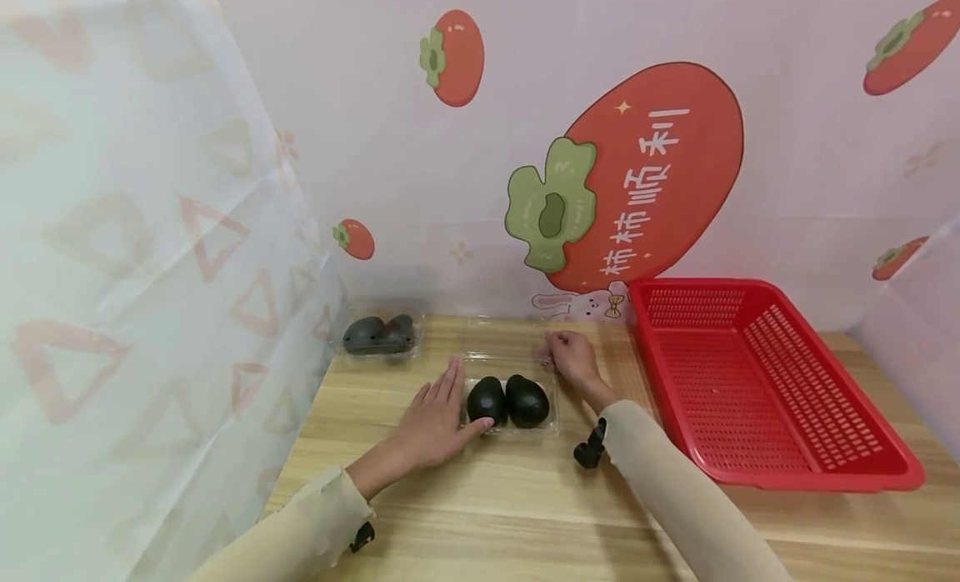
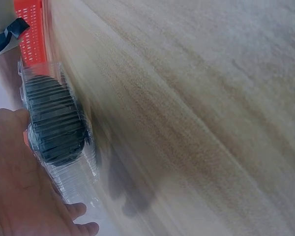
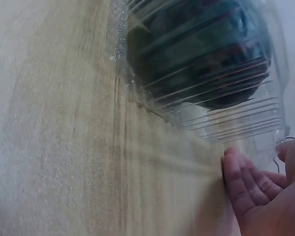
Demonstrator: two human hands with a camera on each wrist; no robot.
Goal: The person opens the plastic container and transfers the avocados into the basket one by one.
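Left grip [image 1: 433,422], straight-fingered, touched a clear box [image 1: 553,405] of avocados [image 1: 527,401] at nine o'clock; right grip [image 1: 576,361] pinched its lid [image 1: 501,340] at three

Four dark avocados [image 1: 527,403], two clear plastic containers [image 1: 517,431], one red basket [image 1: 731,403], two hands [image 1: 431,422]
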